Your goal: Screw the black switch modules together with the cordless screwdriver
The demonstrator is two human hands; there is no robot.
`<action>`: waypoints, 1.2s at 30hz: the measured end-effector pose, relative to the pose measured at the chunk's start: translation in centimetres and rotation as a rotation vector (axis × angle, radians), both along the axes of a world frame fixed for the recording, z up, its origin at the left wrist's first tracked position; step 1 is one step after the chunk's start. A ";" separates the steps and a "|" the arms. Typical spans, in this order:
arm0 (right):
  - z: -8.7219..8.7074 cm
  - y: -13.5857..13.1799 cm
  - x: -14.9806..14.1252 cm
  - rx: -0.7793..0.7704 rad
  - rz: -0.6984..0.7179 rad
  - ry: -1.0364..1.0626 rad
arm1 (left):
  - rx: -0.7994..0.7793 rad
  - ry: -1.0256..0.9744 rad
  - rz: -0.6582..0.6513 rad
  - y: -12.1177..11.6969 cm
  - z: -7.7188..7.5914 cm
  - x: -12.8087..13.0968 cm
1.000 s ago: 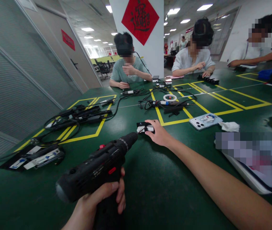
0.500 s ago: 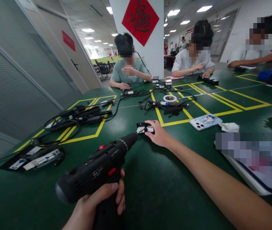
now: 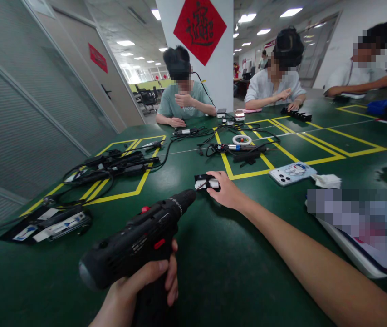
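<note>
My left hand (image 3: 145, 284) is wrapped round the grip of a black cordless screwdriver (image 3: 135, 240), whose nose points away from me. Its tip meets a small black and white part (image 3: 206, 182) lying on the green table (image 3: 227, 272). My right hand (image 3: 225, 190) reaches out across the table and its fingers press that part down from the right side.
Black cables and tools (image 3: 111, 164) lie at the left inside yellow floor-tape boxes. A flat black pack (image 3: 48, 225) lies near the left edge. A phone (image 3: 291, 172) and a crumpled tissue (image 3: 325, 180) lie to the right. Three people sit along the far side.
</note>
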State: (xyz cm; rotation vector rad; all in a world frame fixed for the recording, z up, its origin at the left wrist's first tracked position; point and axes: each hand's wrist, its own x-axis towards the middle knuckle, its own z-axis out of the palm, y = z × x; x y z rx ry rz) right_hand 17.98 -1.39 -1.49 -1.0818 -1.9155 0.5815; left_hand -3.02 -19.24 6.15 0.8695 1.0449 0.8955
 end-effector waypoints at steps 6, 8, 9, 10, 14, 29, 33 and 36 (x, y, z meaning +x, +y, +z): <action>0.3 -0.1 0.0 -0.045 -0.004 -0.012 | 0.019 0.002 0.020 -0.1 0.3 0.4; 0.4 -0.2 0.1 -0.042 0.002 -0.012 | 0.019 0.007 0.021 -0.1 0.4 0.5; 0.4 -0.2 0.1 -0.040 0.004 -0.011 | 0.020 0.009 0.021 -0.1 0.4 0.5; 0.5 -0.2 0.1 -0.039 0.005 -0.011 | 0.020 0.008 0.019 -0.1 0.4 0.5; 0.5 -0.2 0.1 -0.049 0.005 -0.011 | 0.001 -0.003 0.002 0.0 0.2 0.2; 0.1 0.1 -0.1 -0.019 -0.010 0.018 | 0.004 0.008 0.004 0.0 0.2 0.2; 0.0 0.1 -0.1 -0.021 -0.013 0.015 | 0.003 0.007 0.013 -0.1 0.3 0.4; 0.0 0.1 0.0 -0.024 -0.012 0.009 | 0.015 0.010 0.014 -0.1 0.3 0.4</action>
